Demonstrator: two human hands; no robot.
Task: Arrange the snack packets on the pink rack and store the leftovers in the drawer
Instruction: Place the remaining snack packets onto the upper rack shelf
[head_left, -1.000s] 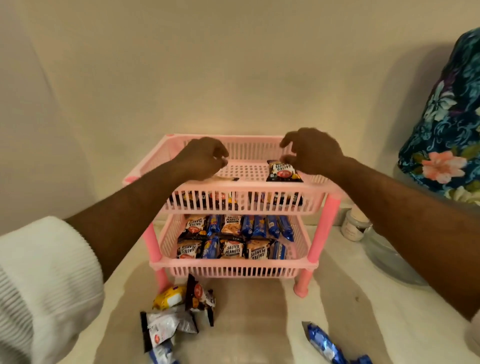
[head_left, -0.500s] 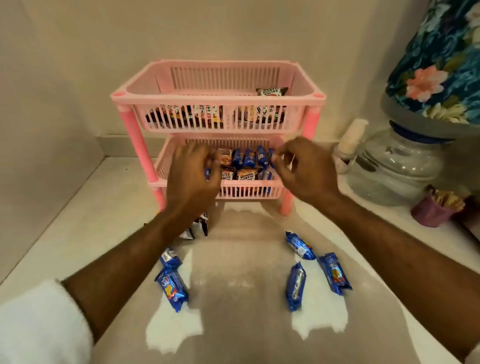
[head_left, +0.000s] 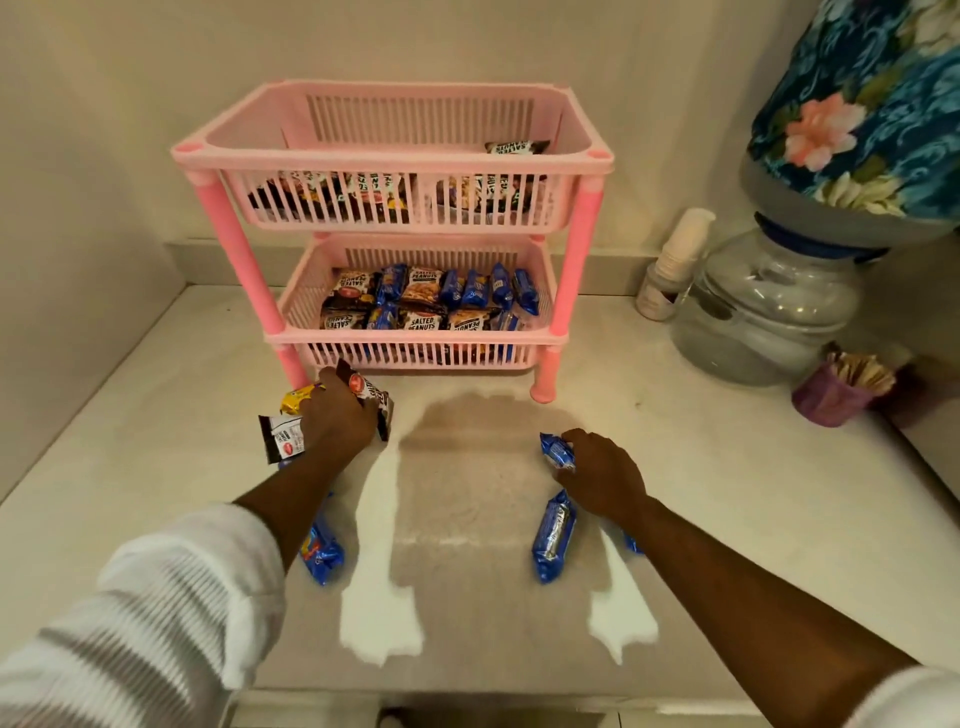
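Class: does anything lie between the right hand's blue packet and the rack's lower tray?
Nothing visible does. The right hand grips a blue packet on the counter; the counter up to the lower tray is bare, and the tray's front stands open above its rim.

The desk (head_left: 467, 519) lies bare through the centre of the frame, between the blue packets lower left (head_left: 322, 556) and lower right (head_left: 553, 540). The pink rack (head_left: 395, 166) blocks the upper middle; a water dispenser (head_left: 769, 312), a bottle (head_left: 670, 270) and a purple cup (head_left: 831, 400) crowd the right.
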